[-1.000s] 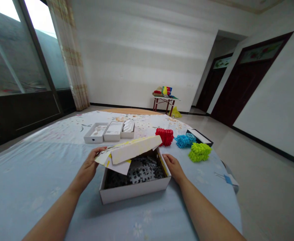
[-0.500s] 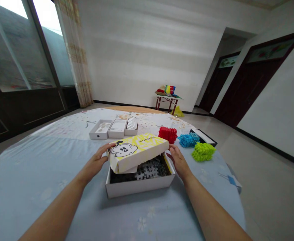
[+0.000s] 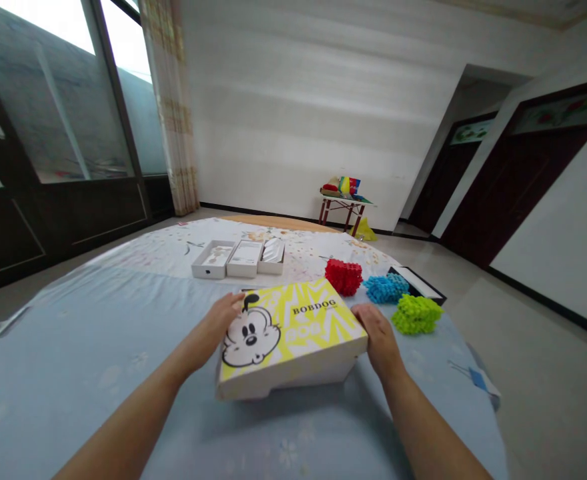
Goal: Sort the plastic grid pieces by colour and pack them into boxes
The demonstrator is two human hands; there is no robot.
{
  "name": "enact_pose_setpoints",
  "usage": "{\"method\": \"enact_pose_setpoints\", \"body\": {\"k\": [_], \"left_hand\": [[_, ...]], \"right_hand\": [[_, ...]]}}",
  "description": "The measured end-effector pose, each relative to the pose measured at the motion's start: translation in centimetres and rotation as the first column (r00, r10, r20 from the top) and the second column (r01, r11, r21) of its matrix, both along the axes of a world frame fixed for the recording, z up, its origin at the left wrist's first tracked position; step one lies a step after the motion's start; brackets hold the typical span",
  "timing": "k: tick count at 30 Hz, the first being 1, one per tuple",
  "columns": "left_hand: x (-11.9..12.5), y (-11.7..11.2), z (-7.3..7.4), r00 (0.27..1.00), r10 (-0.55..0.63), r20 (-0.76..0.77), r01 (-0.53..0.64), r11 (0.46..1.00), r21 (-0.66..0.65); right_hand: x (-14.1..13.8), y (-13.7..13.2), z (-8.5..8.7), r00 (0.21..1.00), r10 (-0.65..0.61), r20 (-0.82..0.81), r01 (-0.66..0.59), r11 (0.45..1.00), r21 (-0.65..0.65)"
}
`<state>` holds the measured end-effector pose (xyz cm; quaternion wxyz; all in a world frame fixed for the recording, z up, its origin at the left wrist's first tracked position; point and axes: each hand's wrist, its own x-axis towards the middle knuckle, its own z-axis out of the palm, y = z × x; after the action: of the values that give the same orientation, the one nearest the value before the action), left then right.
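A yellow and white box lid with a cartoon dog and the word BOBDOG (image 3: pixel 293 330) lies almost flat over the white box (image 3: pixel 298 378) in front of me. My left hand (image 3: pixel 218 327) rests on the lid's left edge, fingers curled onto it. My right hand (image 3: pixel 379 335) presses against the lid's right edge. The box's contents are hidden under the lid. The box stands on a round table with a pale blue cloth (image 3: pixel 83 347).
Beyond the box lie a red (image 3: pixel 343 275), a blue (image 3: pixel 386 287) and a green (image 3: pixel 415 313) clump of interlocking blocks. Three small open white boxes (image 3: pixel 241 258) stand further back. A flat black-edged box (image 3: pixel 418 283) sits at the table's right rim. A small table with toys (image 3: pixel 343 193) stands by the far wall.
The raised lid has come down over the box, hiding the grey and white pieces inside. Both hands followed it down along its sides.
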<state>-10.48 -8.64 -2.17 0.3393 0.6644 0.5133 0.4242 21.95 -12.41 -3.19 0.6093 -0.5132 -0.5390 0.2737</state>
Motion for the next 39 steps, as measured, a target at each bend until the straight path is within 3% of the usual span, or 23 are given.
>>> {"method": "enact_pose_setpoints", "body": {"k": [4, 12, 16, 20, 23, 27, 31, 39], "left_hand": [[0.3, 0.0, -1.5, 0.998, 0.029, -0.061, -0.032, 0.998, -0.046], [1.5, 0.4, 1.3, 0.992, 0.039, 0.118, -0.015, 0.981, -0.196], [1.9, 1.1, 1.1, 0.991, 0.026, 0.128, 0.010, 0.963, -0.270], [1.8, 1.2, 0.9, 0.994, 0.064, 0.090, -0.038, 0.966, -0.257], [1.2, 0.6, 1.3, 0.996, 0.094, 0.008, -0.088, 0.953, -0.292], [0.4, -0.5, 2.0, 0.999, 0.036, -0.039, -0.049, 0.907, -0.418], [0.9, -0.7, 2.1, 0.994, 0.017, -0.112, -0.055, 0.935, -0.351], [2.5, -0.3, 1.8, 0.998, 0.062, 0.006, -0.055, 0.934, -0.352]], "right_hand": [[-0.4, 0.5, -0.7, 0.986, 0.120, -0.117, -0.136, 0.981, -0.140], [0.4, 0.5, -0.3, 0.940, 0.277, -0.199, -0.302, 0.948, -0.105], [0.8, 0.7, -0.6, 0.911, 0.320, -0.260, -0.369, 0.914, -0.170], [0.9, 0.5, -0.5, 0.883, 0.372, -0.287, -0.434, 0.880, -0.194], [0.9, 0.4, -0.3, 0.902, 0.343, -0.264, -0.399, 0.895, -0.200], [0.6, 0.2, 0.0, 0.913, 0.316, -0.258, -0.371, 0.905, -0.207], [0.3, 0.0, 0.6, 0.923, 0.304, -0.235, -0.351, 0.916, -0.194], [0.8, -0.8, 1.7, 0.972, 0.218, -0.092, -0.236, 0.915, -0.328]]}}
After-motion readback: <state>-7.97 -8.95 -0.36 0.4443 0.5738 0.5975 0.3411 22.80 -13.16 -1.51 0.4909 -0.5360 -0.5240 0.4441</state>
